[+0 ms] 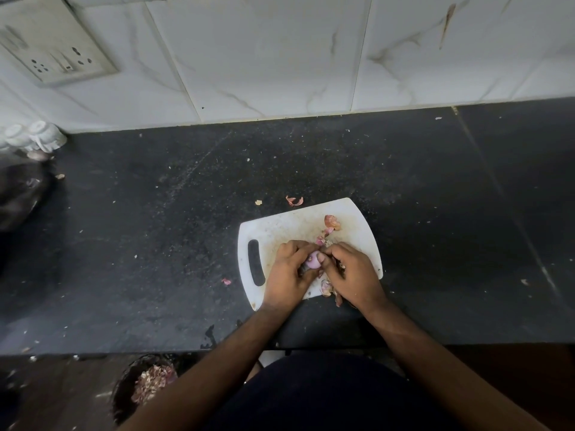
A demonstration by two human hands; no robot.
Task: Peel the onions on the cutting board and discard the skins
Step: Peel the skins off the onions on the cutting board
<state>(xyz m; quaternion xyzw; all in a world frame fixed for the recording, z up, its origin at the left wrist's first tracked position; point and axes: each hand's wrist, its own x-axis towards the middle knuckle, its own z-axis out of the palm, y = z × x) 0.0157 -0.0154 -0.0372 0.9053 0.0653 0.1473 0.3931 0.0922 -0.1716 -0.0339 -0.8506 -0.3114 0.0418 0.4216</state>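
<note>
Peeling: left hand (pixel 287 269) cups onion (pixel 312 260); right hand (pixel 351 270) fingertips pinch skin at its top. Strip away from thumb.

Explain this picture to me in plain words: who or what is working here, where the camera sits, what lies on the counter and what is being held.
No machine here: a person works with bare hands, filmed by a camera on their head looking down. On the dark stone counter lies a white plastic cutting board scattered with papery pink onion skins. The left hand grips a small purple onion while the right hand pinches at its skin. Below the counter edge, a dark round bin holds discarded skins.
</note>
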